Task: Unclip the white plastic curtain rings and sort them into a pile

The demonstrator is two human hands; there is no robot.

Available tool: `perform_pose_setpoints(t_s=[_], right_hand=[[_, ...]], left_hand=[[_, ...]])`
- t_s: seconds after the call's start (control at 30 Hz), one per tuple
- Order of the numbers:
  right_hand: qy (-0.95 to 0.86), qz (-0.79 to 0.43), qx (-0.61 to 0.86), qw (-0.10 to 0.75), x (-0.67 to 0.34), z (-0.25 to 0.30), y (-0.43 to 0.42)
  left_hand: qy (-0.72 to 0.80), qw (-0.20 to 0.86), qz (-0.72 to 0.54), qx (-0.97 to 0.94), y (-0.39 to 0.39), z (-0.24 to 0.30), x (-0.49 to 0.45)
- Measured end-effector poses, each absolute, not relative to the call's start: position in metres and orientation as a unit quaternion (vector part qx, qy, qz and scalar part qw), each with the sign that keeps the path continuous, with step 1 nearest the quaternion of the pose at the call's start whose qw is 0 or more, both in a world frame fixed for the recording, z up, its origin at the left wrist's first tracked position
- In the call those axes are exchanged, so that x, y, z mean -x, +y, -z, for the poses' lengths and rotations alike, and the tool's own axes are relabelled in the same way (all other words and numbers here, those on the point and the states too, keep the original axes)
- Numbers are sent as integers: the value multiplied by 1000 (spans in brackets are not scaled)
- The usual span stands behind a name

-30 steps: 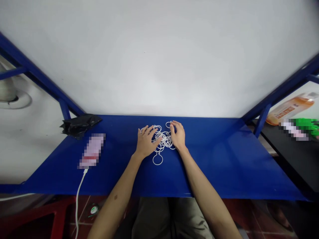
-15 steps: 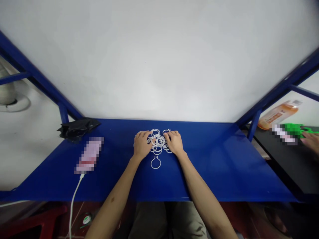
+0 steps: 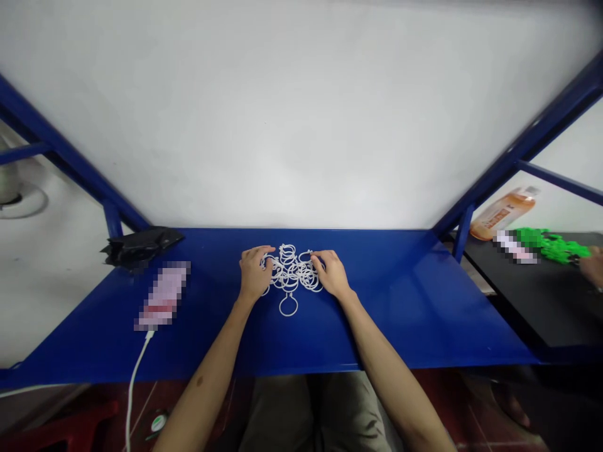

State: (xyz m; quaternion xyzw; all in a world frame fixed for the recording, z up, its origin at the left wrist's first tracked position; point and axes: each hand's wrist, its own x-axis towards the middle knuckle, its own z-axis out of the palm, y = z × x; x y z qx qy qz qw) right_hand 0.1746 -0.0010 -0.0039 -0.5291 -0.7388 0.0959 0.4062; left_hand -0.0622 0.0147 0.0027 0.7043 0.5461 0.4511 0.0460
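White rings (image 3: 293, 274) lie bunched between the left hand (image 3: 255, 272) and right hand (image 3: 333, 274), both palm-down, loosely cupped and unclenched

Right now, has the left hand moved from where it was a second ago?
Yes: judged against the black bag on the blue table, the left hand has shifted left, nearer the bag, and covers fewer white rings.
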Motion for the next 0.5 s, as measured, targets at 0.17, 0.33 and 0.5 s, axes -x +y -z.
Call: perform_pose_setpoints(t_s=[0.17,0.33,0.5], right_hand=[[-733,-77,545,400,-199,6,-12],[-735,-52,556,383,-227,8,-27],[-730,-20,570,377,-256,9,-47]], left_hand=[[416,29,-328,-847,-30,-8,60],[403,-17,-213,-890,-45,7,65],[437,-63,-235,-866,-21,15,69]])
